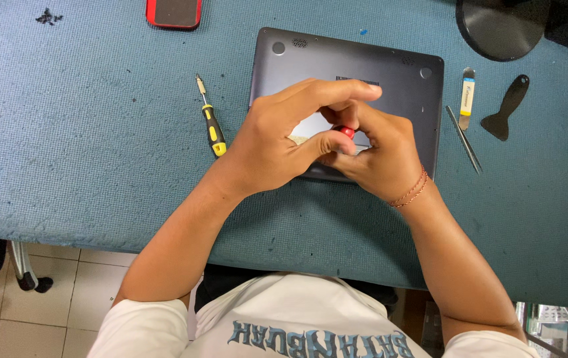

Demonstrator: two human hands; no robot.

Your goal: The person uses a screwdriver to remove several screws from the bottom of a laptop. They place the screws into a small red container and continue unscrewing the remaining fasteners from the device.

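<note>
A grey laptop (390, 79) lies upside down on the blue mat, its base panel facing up. Both my hands meet over its near half. My left hand (277, 139) curls over the top, thumb pressed against a small red-tipped tool (346, 131). My right hand (380, 156), with a thin red thread bracelet at the wrist, closes around the same tool from below. Only the red cap of the tool shows; its shaft and tip are hidden by my fingers.
A yellow-and-black screwdriver (211, 119) lies left of the laptop. Right of it lie a thin metal rod (464, 140), a white-and-yellow pry tool (468, 97) and a black spudger (506, 109). A red phone (174, 12) and a black round base (503, 26) sit at the far edge.
</note>
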